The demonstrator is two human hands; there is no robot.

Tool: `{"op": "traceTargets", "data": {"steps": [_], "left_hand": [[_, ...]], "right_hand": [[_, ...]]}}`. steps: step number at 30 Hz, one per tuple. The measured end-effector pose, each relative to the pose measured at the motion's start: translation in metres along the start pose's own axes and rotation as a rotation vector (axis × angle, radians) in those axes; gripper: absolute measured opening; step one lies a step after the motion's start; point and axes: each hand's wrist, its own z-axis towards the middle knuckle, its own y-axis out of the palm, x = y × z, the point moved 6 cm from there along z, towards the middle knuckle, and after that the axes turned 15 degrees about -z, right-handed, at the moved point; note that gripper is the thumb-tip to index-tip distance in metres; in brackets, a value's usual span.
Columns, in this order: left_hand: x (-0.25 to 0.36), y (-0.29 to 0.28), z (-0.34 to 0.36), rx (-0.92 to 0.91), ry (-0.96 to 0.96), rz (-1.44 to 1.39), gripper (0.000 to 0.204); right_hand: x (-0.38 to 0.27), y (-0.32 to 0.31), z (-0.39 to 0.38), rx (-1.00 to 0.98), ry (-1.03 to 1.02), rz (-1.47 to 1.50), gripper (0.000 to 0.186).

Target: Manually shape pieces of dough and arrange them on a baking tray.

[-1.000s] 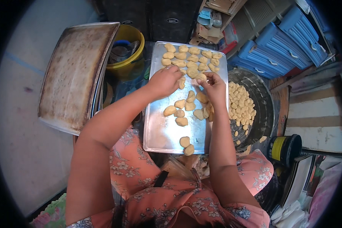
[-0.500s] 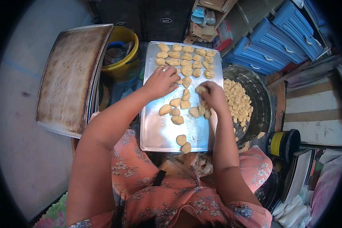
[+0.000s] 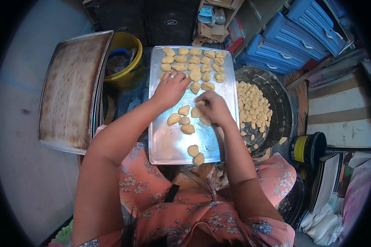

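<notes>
Pale yellow dough pieces lie in rough rows over the far half of a metal baking tray; looser ones, such as a dough piece, sit in the middle and near edge. My left hand, a ring on one finger, rests over the tray's left side, its fingers apart and touching pieces at the end of the rows. Its fingertips partly cover those pieces. At the tray's middle right, my right hand is closed on a dough piece. Another dough piece lies beneath that hand, partly hidden.
Right of the tray stands a round dark basin holding many more small dough pieces. Stacked browned baking trays lean at the left, beside a yellow bucket. Blue drawers are at the far right, and a black tub at right.
My right hand has moved left and slightly nearer the tray's centre with a dough piece. One more piece now lies at the rows' near end. The left hand has barely shifted.
</notes>
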Motion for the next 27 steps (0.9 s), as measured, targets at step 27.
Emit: {"op": "traceTargets", "data": {"steps": [27], "left_hand": [[0.003,-0.048,-0.045,0.049,-0.423,-0.166,0.023]], "right_hand": [[0.038,-0.027,0.078,0.198,0.116,-0.452,0.019]]}}
